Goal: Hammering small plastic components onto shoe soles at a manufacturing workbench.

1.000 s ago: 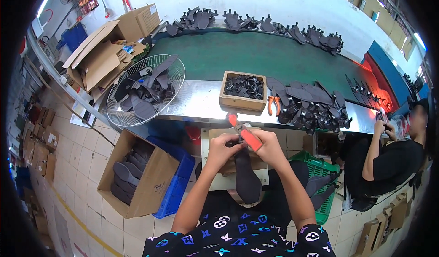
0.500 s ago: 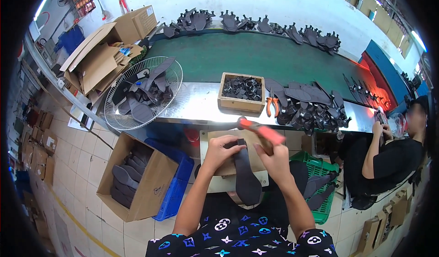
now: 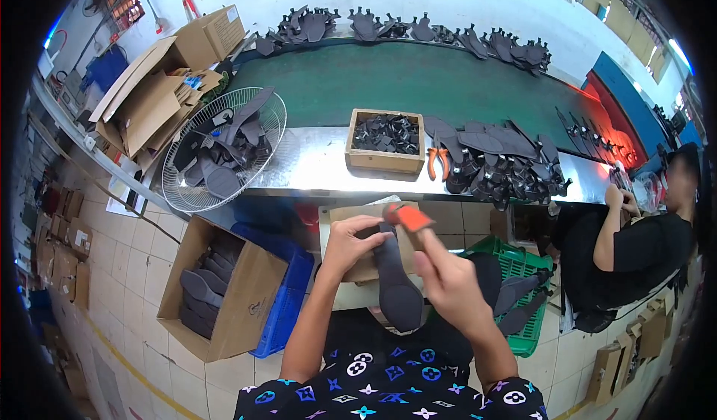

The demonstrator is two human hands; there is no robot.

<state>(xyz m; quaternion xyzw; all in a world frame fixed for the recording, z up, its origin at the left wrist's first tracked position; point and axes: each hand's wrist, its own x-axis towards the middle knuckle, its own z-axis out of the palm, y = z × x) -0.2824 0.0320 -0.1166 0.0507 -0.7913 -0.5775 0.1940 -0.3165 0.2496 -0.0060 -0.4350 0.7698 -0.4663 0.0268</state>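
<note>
A dark grey shoe sole (image 3: 399,293) lies lengthwise over the work stand (image 3: 343,294) in front of me, its broad end toward my body. My left hand (image 3: 351,246) pinches its narrow far end between thumb and fingers. In my right hand (image 3: 452,282) is a hammer (image 3: 411,218) with a red handle, raised over the sole's far end and smeared by motion. The hammer's striking face cannot be made out clearly. Beyond the stand, a wooden box (image 3: 385,162) of small black parts sits on the metal bench edge.
Orange-handled pliers (image 3: 438,164) lie beside piled soles (image 3: 508,147). A wire basket (image 3: 224,151) of soles stands left on the bench. Below are a cardboard box (image 3: 246,300), a blue crate (image 3: 287,293) and a green crate (image 3: 532,330). Another person (image 3: 635,241) sits at right.
My right hand has moved down and nearer to me, the hammer swinging left over the sole's far end. The left hand keeps its pinch. The whole view has shifted slightly.
</note>
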